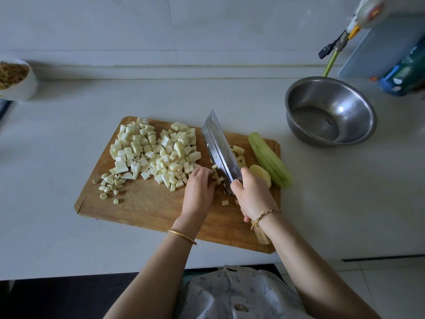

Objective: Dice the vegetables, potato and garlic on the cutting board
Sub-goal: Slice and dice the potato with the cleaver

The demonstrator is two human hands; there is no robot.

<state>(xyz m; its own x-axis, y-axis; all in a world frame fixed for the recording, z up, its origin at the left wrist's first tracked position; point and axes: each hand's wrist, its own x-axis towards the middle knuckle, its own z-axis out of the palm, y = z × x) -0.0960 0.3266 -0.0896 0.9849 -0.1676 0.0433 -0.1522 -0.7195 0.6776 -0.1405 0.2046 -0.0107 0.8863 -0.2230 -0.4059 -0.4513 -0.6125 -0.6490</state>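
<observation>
Cream-white diced cubes (156, 153) cover a honey-brown wooden cutting board (149, 208); at the board's right edge lie a pale green peeled gourd (269, 160) and a yellow potato (261, 172). Right of the board, a silver-grey steel bowl (345, 95) sits on an off-white countertop (69, 134).

Pale dice (156, 153) heaped on board (147, 208)

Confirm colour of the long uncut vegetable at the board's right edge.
The long vegetable is pale green, faintly streaked lengthwise; best in head view.
</observation>
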